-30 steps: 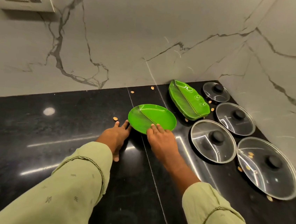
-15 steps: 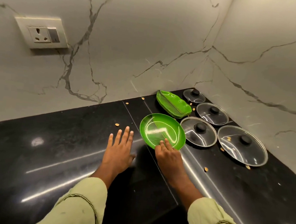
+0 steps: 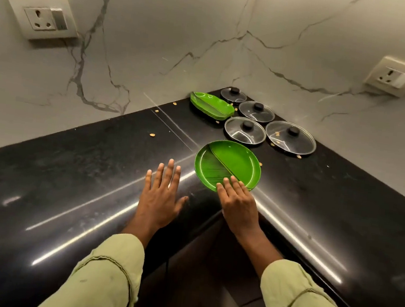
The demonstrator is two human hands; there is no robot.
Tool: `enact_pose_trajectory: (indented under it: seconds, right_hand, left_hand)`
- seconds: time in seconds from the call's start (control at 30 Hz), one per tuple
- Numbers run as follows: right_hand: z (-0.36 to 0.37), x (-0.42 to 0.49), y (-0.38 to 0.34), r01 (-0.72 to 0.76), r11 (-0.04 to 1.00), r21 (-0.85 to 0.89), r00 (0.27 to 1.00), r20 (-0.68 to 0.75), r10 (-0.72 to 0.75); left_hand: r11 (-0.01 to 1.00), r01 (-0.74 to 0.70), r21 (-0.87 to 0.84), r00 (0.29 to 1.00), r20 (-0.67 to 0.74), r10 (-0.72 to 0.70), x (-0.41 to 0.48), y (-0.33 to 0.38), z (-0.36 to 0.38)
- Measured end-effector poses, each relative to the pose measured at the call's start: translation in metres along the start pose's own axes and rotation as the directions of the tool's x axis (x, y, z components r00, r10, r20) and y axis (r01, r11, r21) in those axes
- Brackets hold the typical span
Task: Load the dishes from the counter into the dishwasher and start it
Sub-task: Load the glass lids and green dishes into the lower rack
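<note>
Since a second ago I've slid the round green plate (image 3: 230,163) away from the glass lids (image 3: 245,131) to the worktop's (image 3: 82,165) near corner edge, so it looks nearly ready to lift for the dishwasher. My right hand (image 3: 237,202) lays straight fingers (image 3: 230,186) on its near rim, thumb hidden. My left hand (image 3: 160,199) lies flat, spread, holding nothing. The plate is glossy ribbed plastic on polished black stone.

Readable text: none.
No lettering, brand, number or sign is legible anywhere in the frame. The left wall socket (image 3: 44,18) at upper left, the right wall socket (image 3: 394,74) at upper right, the round green plate (image 3: 233,161) at centre and the glass lids (image 3: 238,134) above it show no marking that can be made out.
</note>
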State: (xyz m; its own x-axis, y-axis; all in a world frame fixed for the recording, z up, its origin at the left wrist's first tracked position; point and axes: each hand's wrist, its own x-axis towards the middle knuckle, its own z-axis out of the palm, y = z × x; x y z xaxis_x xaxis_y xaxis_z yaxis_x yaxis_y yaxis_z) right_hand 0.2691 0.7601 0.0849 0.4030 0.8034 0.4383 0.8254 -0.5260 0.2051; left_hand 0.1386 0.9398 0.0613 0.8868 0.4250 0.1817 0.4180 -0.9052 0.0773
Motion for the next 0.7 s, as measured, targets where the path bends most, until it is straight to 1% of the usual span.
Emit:
enact_pose_trajectory:
  seconds: [0.23,0.4,0.53,0.67,0.7]
  right_hand:
    - [-0.036,-0.065,-0.01,-0.045,0.998,-0.033,0.999,-0.018,0.044]
    - [-0.065,-0.121,-0.013,-0.049,0.997,-0.054,0.998,-0.034,0.047]
    - [-0.093,-0.17,-0.015,-0.049,0.996,-0.081,0.995,-0.088,0.042]
    - [-0.12,-0.228,-0.026,-0.028,0.997,-0.065,0.99,-0.142,0.019]
    - [-0.125,-0.242,-0.028,-0.026,0.998,-0.057,0.989,-0.147,0.017]
  left_hand:
    - [0.998,-0.049,-0.027,0.999,0.013,0.049,-0.05,0.03,-0.015]
    - [0.998,-0.06,-0.007,0.998,0.025,0.06,-0.097,0.053,-0.023]
    - [0.996,-0.086,-0.029,0.996,-0.005,0.086,-0.141,0.082,-0.032]
    - [0.993,-0.102,-0.057,0.994,-0.032,0.1,-0.2,0.111,-0.039]
    - [0.991,-0.116,-0.061,0.993,-0.018,0.115,-0.215,0.117,-0.042]
